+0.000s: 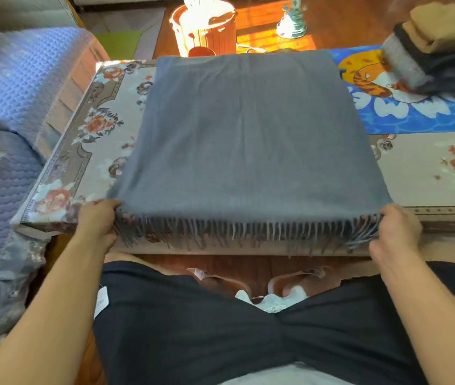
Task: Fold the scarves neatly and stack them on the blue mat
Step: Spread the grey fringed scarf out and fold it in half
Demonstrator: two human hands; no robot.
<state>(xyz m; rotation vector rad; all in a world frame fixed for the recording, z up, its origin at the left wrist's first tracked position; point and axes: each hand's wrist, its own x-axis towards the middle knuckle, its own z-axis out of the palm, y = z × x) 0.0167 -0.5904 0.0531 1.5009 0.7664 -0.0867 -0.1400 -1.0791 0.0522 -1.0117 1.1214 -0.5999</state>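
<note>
Now the grey scarf (248, 140) lies spread flat across the flower-patterned worktop (82, 151), its fringe (237, 232) hanging over the near edge. The left hand (97, 222) pinches the scarf's near left corner and the right hand (397, 232) grips the near right corner, both with fingers curled into the cloth. At the far right, touching the scarf's far edge, the blue mat (404, 118) carries a stack of folded scarves (440, 48), tan on top of grey and dark ones.
</note>
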